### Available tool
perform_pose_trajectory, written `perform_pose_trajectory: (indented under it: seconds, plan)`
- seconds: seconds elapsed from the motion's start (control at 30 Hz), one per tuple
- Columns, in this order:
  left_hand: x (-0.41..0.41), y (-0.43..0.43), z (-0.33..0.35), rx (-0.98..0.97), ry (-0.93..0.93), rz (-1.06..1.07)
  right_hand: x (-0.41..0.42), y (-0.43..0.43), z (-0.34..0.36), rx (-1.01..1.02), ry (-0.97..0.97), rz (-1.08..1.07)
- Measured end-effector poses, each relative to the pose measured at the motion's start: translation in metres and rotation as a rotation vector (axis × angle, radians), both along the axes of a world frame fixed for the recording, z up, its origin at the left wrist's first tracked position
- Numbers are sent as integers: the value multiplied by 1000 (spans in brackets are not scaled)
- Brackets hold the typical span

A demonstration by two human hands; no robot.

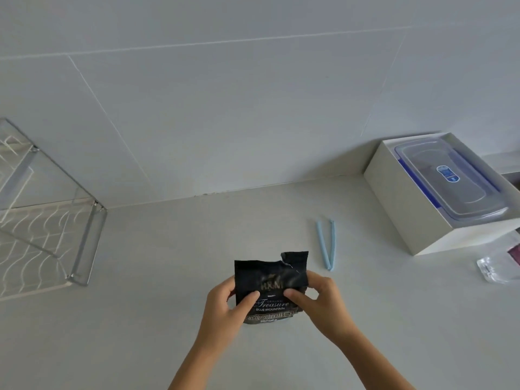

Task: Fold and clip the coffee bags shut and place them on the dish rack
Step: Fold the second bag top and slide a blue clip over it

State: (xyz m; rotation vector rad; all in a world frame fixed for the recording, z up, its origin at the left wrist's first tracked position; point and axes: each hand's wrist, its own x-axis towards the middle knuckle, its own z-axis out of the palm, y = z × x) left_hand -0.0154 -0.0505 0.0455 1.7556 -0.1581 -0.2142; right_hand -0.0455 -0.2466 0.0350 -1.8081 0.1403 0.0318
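A black coffee bag (270, 273) with gold lettering stands upright over the counter, its top edge torn near the right corner. My left hand (228, 308) grips its left side, thumb on the front. My right hand (318, 301) pinches its right side, thumb across the front. A light blue sealing clip (326, 243) lies open in a narrow V on the counter, just right of and behind the bag. The metal dish rack (84, 243) with a wavy wire shelf stands at the far left.
A white box (399, 201) at the back right holds a clear lidded container (450, 178) with blue latches. Clear plastic packaging (495, 268) lies at the right edge. The tiled wall rises behind the grey counter (174, 249).
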Motion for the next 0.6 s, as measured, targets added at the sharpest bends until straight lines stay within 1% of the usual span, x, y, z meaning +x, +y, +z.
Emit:
perform_pose_trajectory:
  seconds: [0.07, 0.1, 0.17, 0.23, 0.37, 0.6]
  plan:
    - [1, 0, -3, -26, 66, 49, -1, 5, -3, -37, 4, -15]
    - [3, 1, -3, -29, 69, 56, 2, 7, -4, -70, -26, -40]
    - [9, 7, -3, 13, 50, 25, 10, 13, -2, -132, -74, -80]
    - [11, 14, -5, 40, 75, -2, 13, 18, -3, -133, -102, -83]
    - [8, 19, -12, 155, 140, -1, 20, 18, -7, -143, -92, -82]
    - [3, 10, -14, 96, 124, 121, 23, 8, -5, -284, -88, -52]
